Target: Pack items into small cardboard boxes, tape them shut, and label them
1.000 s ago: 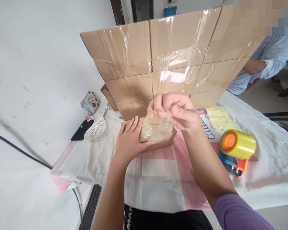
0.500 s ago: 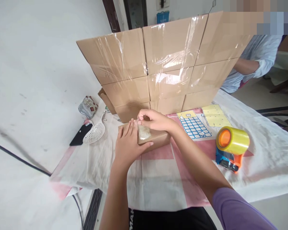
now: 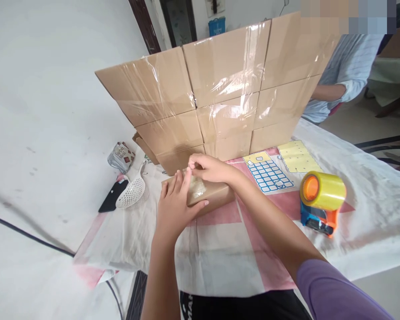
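A small brown cardboard box lies on the cloth-covered table in front of me. My left hand rests flat on its left end, fingers stretched out and thumb along the near side. My right hand reaches over the box top, its fingers pinched together on a crumpled strip of clear tape that lies on the lid. A yellow tape roll on a blue and orange dispenser stands to the right, apart from both hands.
A wall of stacked, tape-wrapped cardboard boxes stands right behind the small box. Sticker sheets lie to its right. A white slotted scoop, a black phone and a foil packet lie at the left. Another person's sleeve shows at back right.
My right hand came down from above the box with the tape and now presses it onto the lid. My left hand stayed flat on the box.
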A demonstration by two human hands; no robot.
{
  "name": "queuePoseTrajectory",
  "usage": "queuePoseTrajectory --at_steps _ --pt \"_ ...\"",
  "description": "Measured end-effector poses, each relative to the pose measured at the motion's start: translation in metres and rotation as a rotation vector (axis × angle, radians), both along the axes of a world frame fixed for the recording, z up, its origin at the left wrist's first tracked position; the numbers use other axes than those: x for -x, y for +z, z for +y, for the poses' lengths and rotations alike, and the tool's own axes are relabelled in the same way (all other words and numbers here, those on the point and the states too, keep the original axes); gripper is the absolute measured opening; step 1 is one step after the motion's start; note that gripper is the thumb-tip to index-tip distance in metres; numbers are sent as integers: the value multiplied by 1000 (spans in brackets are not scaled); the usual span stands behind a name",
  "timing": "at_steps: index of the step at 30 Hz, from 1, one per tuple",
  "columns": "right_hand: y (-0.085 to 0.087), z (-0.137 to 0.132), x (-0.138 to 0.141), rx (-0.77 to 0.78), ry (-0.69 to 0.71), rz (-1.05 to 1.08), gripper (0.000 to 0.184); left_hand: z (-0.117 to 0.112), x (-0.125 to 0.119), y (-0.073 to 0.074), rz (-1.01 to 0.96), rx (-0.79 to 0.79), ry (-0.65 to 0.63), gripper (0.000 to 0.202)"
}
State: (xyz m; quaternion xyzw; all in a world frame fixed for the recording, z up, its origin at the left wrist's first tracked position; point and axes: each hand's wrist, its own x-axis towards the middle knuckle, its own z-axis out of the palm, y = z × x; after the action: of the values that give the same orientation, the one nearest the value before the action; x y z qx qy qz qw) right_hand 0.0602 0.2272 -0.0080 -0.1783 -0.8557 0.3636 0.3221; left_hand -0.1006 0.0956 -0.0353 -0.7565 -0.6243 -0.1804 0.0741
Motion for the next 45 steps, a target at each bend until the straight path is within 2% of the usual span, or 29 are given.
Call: queuePoseTrajectory --at_steps 3,7,10,13,15,18,21,27,32,45 --pt "-1 1 0 -17 -35 -19 10 -2 1 0 73 -6 -26 83" --pt "-3 2 1 -30 -71 -46 7 -5 2 -2 76 -25 -43 74" --pt "-3 4 1 63 0 69 8 -6 1 -3 3 -25 -5 89" --pt "2 4 -2 238 135 302 15 -5 1 -5 -78 -16 59 112" --pt "8 2 -6 356 216 403 21 -4 2 -6 -96 -11 73 117" --pt "15 -4 -10 434 326 366 26 -4 2 -5 -99 -5 76 116" --pt "17 -10 -8 420 368 262 21 -6 0 -3 -97 3 89 115" --pt "10 -10 -4 305 256 151 17 -5 0 -4 -83 -18 79 119" --pt "15 -13 -9 237 246 50 18 -2 3 -7 -91 -15 73 120" --pt "13 -11 -10 182 210 25 16 -3 3 -6 -117 -11 84 123"
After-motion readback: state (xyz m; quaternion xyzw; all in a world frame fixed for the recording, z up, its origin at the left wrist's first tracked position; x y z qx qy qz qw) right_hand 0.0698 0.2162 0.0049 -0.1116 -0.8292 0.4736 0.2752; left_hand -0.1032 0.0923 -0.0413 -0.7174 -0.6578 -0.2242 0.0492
